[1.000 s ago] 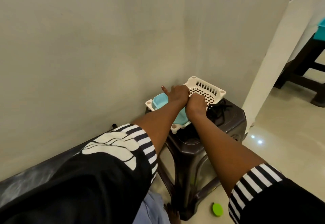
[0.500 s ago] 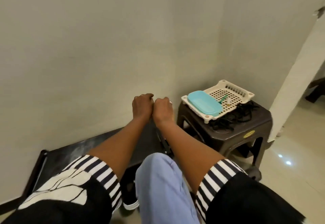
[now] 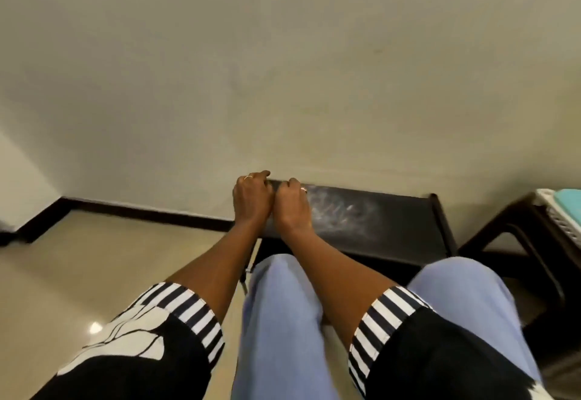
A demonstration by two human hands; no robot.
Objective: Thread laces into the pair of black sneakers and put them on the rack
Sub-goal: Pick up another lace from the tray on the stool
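Head view: left hand [image 3: 251,198] and right hand [image 3: 290,206], fingers curled, touch side by side above the black rack [image 3: 377,220]; what they hold I cannot tell, and no sneakers show.

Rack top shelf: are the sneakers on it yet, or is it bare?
No sneakers visible on the rack; its dusty top shows only the left hand and right hand.

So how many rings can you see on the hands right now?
2: one ring on the left hand, one ring on the right hand. Curled fingers may hide others.
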